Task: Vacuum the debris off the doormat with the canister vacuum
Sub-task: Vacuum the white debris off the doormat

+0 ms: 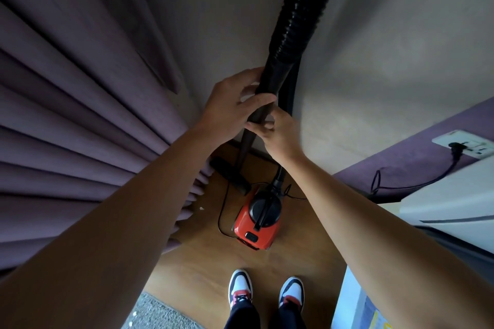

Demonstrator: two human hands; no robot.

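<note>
A red and black canister vacuum point(258, 224) sits on the wooden floor in front of my feet. Its black ribbed hose point(296, 21) rises toward the camera and joins a black wand point(247, 141), which runs down to a floor nozzle point(230, 175) by the curtain. My left hand point(232, 104) grips the wand's upper end. My right hand point(278, 131) holds the wand just below it, fingers pinched around the tube. A corner of the grey doormat point(149, 312) shows at the bottom left, with small white specks on it.
Mauve curtains point(80, 115) hang on the left, touching the floor near the nozzle. A wall socket point(465, 144) on the right holds a black plug, its cord point(401, 187) trailing to the vacuum. White furniture point(449, 203) stands at the right. My shoes point(267, 291) are behind the vacuum.
</note>
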